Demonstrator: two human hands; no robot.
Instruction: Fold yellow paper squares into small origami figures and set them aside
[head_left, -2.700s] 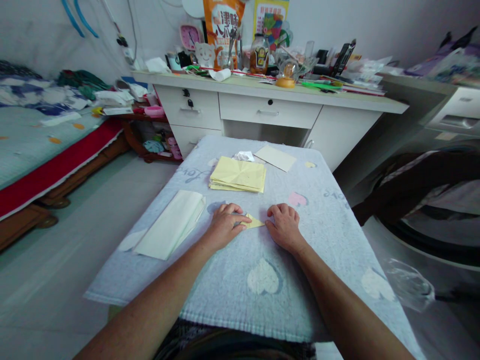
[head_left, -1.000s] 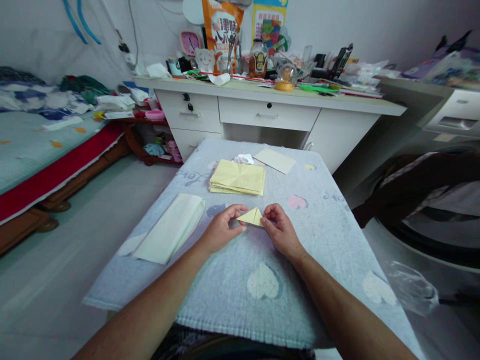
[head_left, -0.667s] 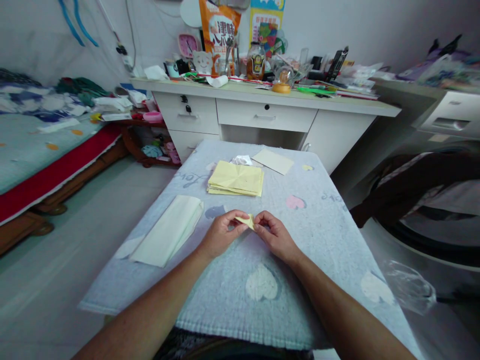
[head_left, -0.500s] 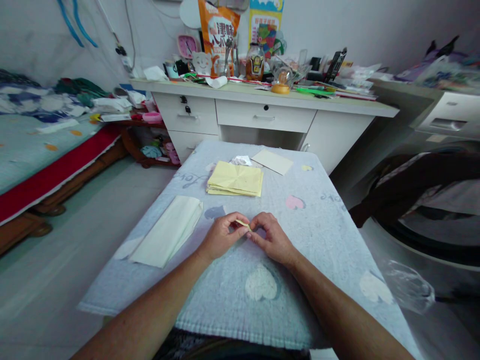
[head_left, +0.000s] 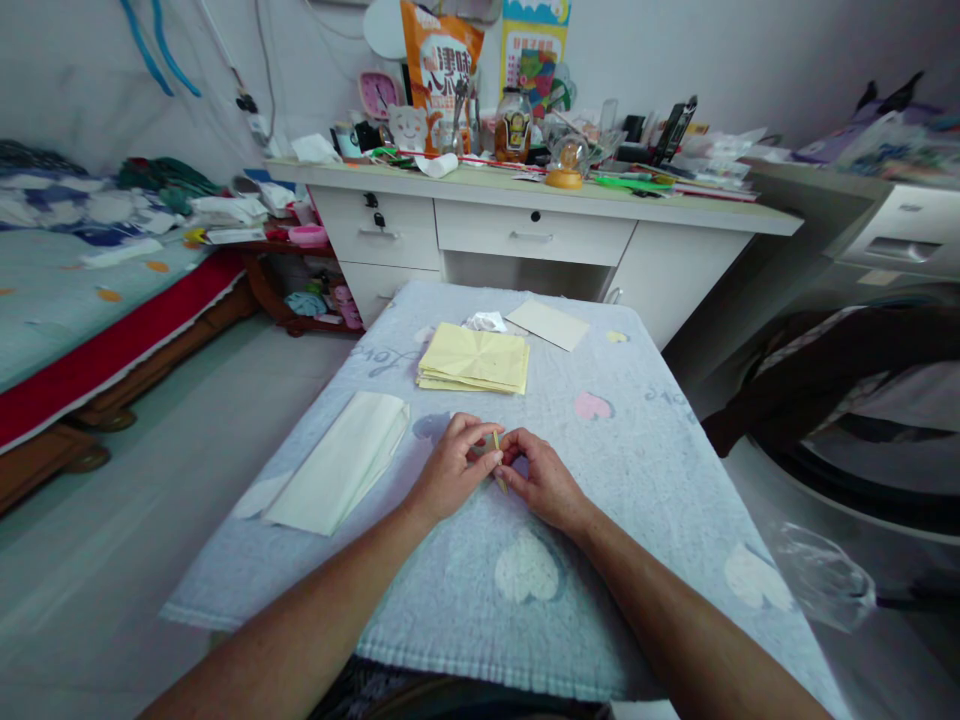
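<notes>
Between my fingertips, over the middle of the cloth-covered table (head_left: 637, 440), is a small narrow strip of folded yellow paper (head_left: 496, 442), upright and partly hidden by the fingers. My left hand (head_left: 456, 465) pinches it from the left side. From the right, my right hand (head_left: 541, 475) pinches it too, the two hands nearly touching. Just beyond them lies a stack of yellow paper (head_left: 474, 358) with crease lines on its top sheet. To the left rests a folded pile of pale greenish-white paper (head_left: 337, 465).
Toward the table's far edge are a crumpled white wad (head_left: 486, 321) and a pale card (head_left: 549, 325). A white desk (head_left: 390, 245) crowded with jars and packets stands behind. A bed (head_left: 90, 300) is on the left, a washing machine (head_left: 885, 240) on the right.
The folded yellow paper has turned from lying slantwise to standing upright between my fingers. My left hand has risen slightly, and the whole view has shifted a little.
</notes>
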